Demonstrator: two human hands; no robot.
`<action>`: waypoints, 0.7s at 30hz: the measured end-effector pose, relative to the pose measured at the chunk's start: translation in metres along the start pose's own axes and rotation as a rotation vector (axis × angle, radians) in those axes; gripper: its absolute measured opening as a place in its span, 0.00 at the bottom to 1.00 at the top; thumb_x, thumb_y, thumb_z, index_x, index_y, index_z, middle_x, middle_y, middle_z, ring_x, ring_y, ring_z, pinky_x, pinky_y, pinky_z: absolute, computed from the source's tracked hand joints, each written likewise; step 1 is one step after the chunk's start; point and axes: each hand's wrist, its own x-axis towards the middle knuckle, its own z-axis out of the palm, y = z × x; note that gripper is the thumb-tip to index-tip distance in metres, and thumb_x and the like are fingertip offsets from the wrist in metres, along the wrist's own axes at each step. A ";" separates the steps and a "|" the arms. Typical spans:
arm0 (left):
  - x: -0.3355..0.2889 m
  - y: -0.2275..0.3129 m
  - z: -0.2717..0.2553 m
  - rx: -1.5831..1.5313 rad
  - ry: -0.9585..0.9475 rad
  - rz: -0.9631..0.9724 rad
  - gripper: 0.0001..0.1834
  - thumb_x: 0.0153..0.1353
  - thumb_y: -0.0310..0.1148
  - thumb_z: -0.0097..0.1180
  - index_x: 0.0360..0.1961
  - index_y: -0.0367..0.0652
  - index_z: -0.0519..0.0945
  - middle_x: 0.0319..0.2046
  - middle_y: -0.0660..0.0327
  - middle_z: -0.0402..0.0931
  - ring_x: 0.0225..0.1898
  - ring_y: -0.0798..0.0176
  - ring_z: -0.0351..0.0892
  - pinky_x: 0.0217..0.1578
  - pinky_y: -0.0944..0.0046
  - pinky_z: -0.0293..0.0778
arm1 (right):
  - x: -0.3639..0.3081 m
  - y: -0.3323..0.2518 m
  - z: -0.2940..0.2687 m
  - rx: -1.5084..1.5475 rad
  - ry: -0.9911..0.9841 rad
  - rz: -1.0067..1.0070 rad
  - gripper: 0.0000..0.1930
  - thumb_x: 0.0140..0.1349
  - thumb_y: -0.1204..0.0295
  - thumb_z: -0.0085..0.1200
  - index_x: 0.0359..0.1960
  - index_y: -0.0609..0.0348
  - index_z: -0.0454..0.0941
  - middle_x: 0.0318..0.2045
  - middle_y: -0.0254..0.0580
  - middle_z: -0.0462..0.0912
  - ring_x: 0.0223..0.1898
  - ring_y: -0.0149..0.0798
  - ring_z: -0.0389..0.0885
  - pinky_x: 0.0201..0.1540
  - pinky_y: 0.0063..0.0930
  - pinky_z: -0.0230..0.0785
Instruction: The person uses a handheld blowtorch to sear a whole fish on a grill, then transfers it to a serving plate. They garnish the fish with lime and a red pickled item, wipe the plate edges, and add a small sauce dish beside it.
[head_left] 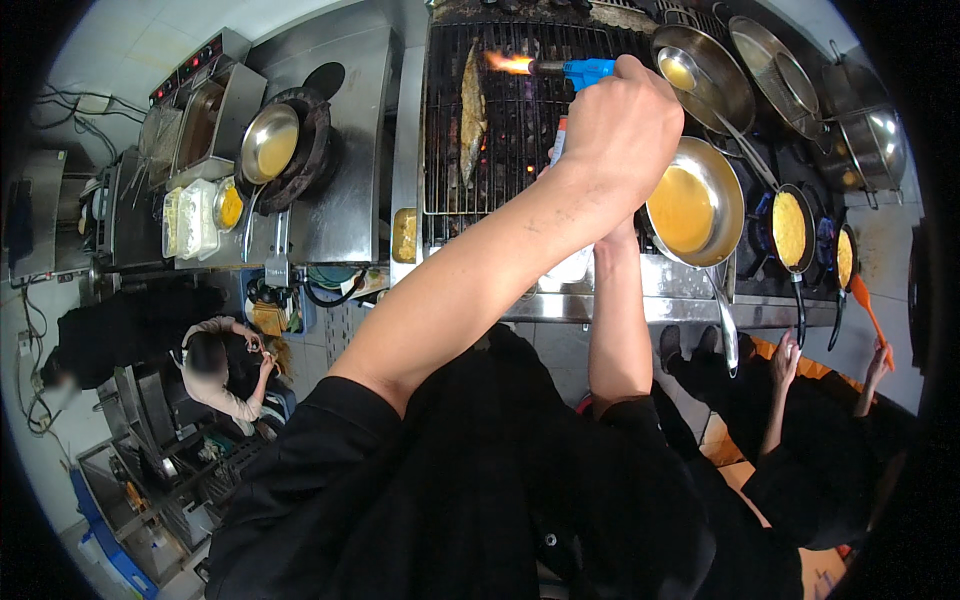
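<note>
My left hand [627, 125] is closed around the blue head of a blowtorch [588, 73]. An orange flame [512, 63] shoots leftward from its nozzle. Over a charcoal grill [510, 180], the flame's tip comes close to the upper part of a long browned fish [470, 120] lying lengthwise on the bars. Part of a red-and-white can [558, 140] shows beside my left wrist. My right hand [617, 232] is tucked beneath my left forearm; its fingers are hidden.
Right of the grill stands a steel pan [737, 190] of yellow-brown liquid. Farther right, a co-worker's hands are near small pans of yellow egg [790, 230], one holding an orange spatula [872, 315]. Another pan [270, 128] sits at left. A person [215, 370] sits lower left.
</note>
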 end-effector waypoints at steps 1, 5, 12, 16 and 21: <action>0.000 0.000 0.000 0.001 -0.009 0.003 0.13 0.44 0.22 0.61 0.33 0.25 0.79 0.31 0.43 0.77 0.27 0.48 0.85 0.24 0.57 0.82 | -0.002 -0.001 0.004 0.001 0.001 -0.004 0.32 0.54 0.68 0.60 0.60 0.70 0.67 0.52 0.51 0.79 0.51 0.43 0.81 0.53 0.38 0.75; -0.006 0.000 0.001 -0.019 0.028 0.018 0.12 0.45 0.23 0.60 0.32 0.27 0.79 0.30 0.43 0.77 0.27 0.48 0.85 0.24 0.57 0.82 | -0.014 -0.006 0.019 -0.003 0.001 -0.015 0.31 0.54 0.68 0.60 0.60 0.70 0.67 0.52 0.51 0.79 0.51 0.43 0.81 0.53 0.38 0.75; -0.022 0.006 -0.009 -0.070 0.043 0.047 0.07 0.45 0.24 0.59 0.27 0.30 0.78 0.25 0.45 0.78 0.25 0.50 0.84 0.21 0.58 0.80 | -0.052 -0.003 0.024 -0.153 -0.004 -0.034 0.35 0.60 0.53 0.55 0.61 0.68 0.66 0.51 0.51 0.78 0.49 0.44 0.80 0.52 0.39 0.74; -0.036 0.010 -0.021 -0.093 0.090 0.093 0.06 0.45 0.24 0.59 0.25 0.32 0.77 0.21 0.48 0.77 0.21 0.52 0.84 0.18 0.61 0.78 | -0.080 0.000 0.034 -0.063 0.048 0.021 0.36 0.50 0.67 0.61 0.61 0.71 0.64 0.52 0.54 0.78 0.46 0.45 0.83 0.48 0.35 0.77; -0.053 0.013 -0.028 -0.083 0.079 0.133 0.07 0.42 0.26 0.61 0.24 0.33 0.78 0.18 0.53 0.76 0.19 0.59 0.82 0.15 0.66 0.76 | -0.105 0.001 0.047 -0.153 0.065 0.030 0.45 0.44 0.64 0.64 0.64 0.71 0.59 0.54 0.55 0.76 0.52 0.47 0.80 0.54 0.38 0.73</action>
